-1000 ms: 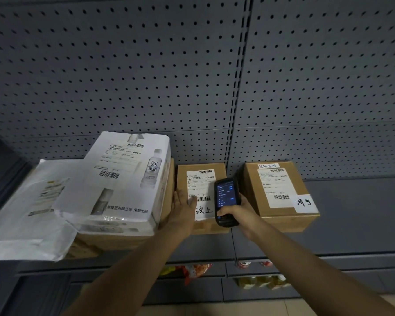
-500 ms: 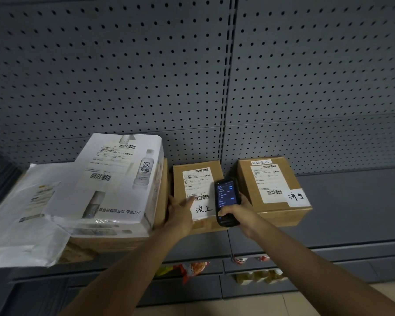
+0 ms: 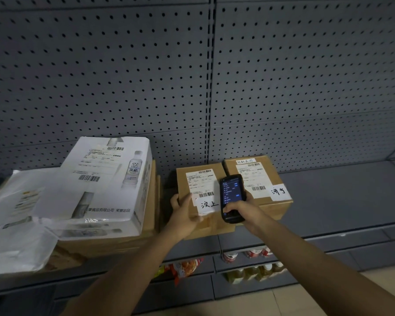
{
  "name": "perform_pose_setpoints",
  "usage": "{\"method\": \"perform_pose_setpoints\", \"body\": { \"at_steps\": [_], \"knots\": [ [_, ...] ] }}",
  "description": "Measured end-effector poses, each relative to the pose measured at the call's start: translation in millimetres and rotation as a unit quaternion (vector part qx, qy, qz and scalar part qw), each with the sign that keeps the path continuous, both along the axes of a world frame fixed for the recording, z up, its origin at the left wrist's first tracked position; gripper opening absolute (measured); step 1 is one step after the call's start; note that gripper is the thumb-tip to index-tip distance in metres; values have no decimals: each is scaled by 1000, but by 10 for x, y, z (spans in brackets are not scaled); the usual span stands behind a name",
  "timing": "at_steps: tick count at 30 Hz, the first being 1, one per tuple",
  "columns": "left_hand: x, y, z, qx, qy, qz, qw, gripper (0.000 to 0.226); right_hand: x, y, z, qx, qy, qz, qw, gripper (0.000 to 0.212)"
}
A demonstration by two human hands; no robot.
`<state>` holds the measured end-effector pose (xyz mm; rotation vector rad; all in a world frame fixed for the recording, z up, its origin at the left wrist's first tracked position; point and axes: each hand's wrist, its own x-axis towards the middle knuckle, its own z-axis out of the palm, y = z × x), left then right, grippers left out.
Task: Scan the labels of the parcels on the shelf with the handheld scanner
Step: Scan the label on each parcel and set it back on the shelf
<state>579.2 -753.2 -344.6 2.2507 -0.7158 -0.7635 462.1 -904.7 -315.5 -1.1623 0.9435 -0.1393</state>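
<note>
Two brown cardboard parcels stand side by side on the grey shelf [image 3: 342,197]. The middle parcel [image 3: 192,179] has a white barcode label and a handwritten tag. My left hand [image 3: 184,210] grips its front left corner. My right hand [image 3: 244,210] holds the black handheld scanner [image 3: 232,198] upright, screen lit, in front of the gap between both parcels. The right parcel [image 3: 269,172] also carries a label and a tag. A white printed carton [image 3: 110,185] lies on a larger brown box at the left, with a white mailer bag [image 3: 14,220] beside it.
A grey pegboard wall [image 3: 283,87] backs the shelf. Lower shelves hold snack bags [image 3: 185,267] and small bottles [image 3: 255,270]. The shelf stretches right of the parcels.
The view has drifted slightly right, and the middle parcel now sits a little closer to the shelf's front edge. Both hands keep the same holds.
</note>
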Motion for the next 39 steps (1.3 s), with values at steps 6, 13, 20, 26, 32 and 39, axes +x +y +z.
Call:
{"method": "perform_pose_setpoints", "body": {
  "at_steps": [6, 13, 20, 26, 32, 39],
  "knots": [
    [-124, -137, -1, -37, -6, 5, 999, 87, -194, -50, 19, -4, 1, -27, 1000, 77],
    [-186, -175, 41, -56, -25, -12, 998, 99, -364, -92, 155, -21, -11, -45, 999, 80],
    [-278, -69, 131, -56, 3, -12, 998, 106, -459, -4, 405, -44, -54, -48, 996, 73],
    [-348, 162, 290, -95, -35, -11, 995, 102, -535, 202, 550, -39, -94, -50, 994, 68],
    [-474, 355, 530, -131, -128, -14, 983, 99, -709, 378, 733, -54, -129, -41, 989, 73],
    [-873, 576, 850, -163, -224, 28, 960, 93, -1054, 580, 1064, -74, -194, -1, 978, 106]
  ]
}}
